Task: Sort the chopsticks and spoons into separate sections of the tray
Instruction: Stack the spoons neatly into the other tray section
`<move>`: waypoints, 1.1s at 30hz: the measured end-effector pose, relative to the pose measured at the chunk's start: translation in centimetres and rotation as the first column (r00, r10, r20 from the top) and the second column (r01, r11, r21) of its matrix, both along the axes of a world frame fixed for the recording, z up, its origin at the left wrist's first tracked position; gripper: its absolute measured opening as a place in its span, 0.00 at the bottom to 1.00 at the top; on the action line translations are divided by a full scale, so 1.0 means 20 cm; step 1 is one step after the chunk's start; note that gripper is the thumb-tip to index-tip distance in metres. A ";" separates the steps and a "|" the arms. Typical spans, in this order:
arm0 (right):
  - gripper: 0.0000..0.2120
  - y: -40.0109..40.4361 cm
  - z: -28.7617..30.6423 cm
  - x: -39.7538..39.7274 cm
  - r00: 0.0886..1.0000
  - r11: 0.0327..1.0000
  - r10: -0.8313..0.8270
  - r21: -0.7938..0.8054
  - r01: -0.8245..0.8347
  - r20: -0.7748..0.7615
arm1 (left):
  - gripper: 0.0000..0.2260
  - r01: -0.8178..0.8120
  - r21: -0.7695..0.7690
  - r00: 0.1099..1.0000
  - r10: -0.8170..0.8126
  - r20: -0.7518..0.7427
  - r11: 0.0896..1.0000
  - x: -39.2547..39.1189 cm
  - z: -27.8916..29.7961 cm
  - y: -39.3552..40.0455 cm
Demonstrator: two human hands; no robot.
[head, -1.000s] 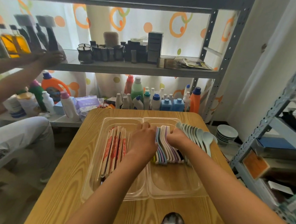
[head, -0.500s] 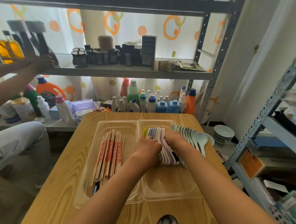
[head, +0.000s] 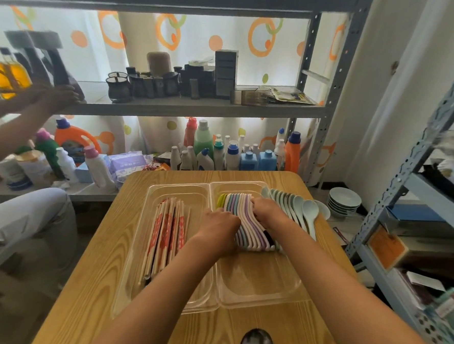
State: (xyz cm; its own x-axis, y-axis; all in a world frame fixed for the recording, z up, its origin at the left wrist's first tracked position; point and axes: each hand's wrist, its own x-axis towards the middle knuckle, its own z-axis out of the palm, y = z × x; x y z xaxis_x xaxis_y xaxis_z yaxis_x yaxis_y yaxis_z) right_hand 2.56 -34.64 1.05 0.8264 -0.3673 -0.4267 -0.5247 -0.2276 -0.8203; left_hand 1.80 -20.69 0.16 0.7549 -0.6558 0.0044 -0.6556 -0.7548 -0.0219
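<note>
A: Head view, near edge first: metal spoon (head: 257, 342) lies on the wooden table (head: 77, 314), close to the person, outside the tray. Bowl end shows, handle runs off to the left w/ something grey I can't make out.

B: So one piece not sorted yet?

A: Looks that way, by my read. Next out, clear two-section tray (head: 257, 295). Near half of both sections is bare plastic.

B: Hands?

A: Both in the right section. Left hand (head: 218, 225) is curled in, knuckles up, pressing the left flank of the pastel spoons (head: 246, 223). Right hand (head: 269, 213) curls over the right flank, fingers wrapped on the stack. Squeezing the row together btwn them.

B: Chopsticks?

A: Chopsticks (head: 166, 234) sit in the left section, red-and-white sleeves, roughly parallel, pointing away. No hand on them.

B: And the pale ones?

A: Pale green spoons (head: 297, 210) fan along the tray's right rim, just beside the right hand; can't tell if they rest inside or on the rim.

B: Step?

A: Tidying the spoon row, I'd say. Next prob. calls for letting go w/o toppling the stack, then reaching back for the metal one.

B: Beyond?

A: Bottles (head: 219, 153) on a low shelf; another person's hand (head: 56, 97) at the upper shelf, far left.
</note>
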 end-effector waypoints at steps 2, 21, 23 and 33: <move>0.21 -0.02 -0.03 0.01 1.000 1.000 0.001 0.022 -0.001 0.014 | 0.13 -0.007 -0.059 0.999 0.005 -0.032 0.998 0.00 0.00 0.01; 0.19 0.08 0.02 -0.02 0.980 0.826 0.162 -0.527 -0.199 -0.116 | 0.13 -0.328 -0.547 0.944 0.246 -0.220 0.770 0.10 0.01 0.19; 0.18 0.07 0.02 -0.02 0.976 0.814 0.179 -0.538 -0.219 -0.126 | 0.13 -0.349 -0.551 0.937 0.275 -0.216 0.758 0.09 0.01 0.18; 0.12 -0.05 0.17 -0.21 0.944 0.931 0.133 -0.366 -0.014 0.301 | 0.10 -0.281 -0.655 0.959 0.231 -0.165 0.701 -0.01 0.12 0.03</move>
State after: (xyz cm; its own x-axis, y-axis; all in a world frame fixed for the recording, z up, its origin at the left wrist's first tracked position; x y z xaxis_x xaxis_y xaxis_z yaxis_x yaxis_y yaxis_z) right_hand -1.58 -35.60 4.38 0.9260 -0.3775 0.0074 -0.2225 -0.5612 -0.7972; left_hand 1.52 -20.09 2.52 0.9083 -0.2823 0.3087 -0.4154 -0.6955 0.5863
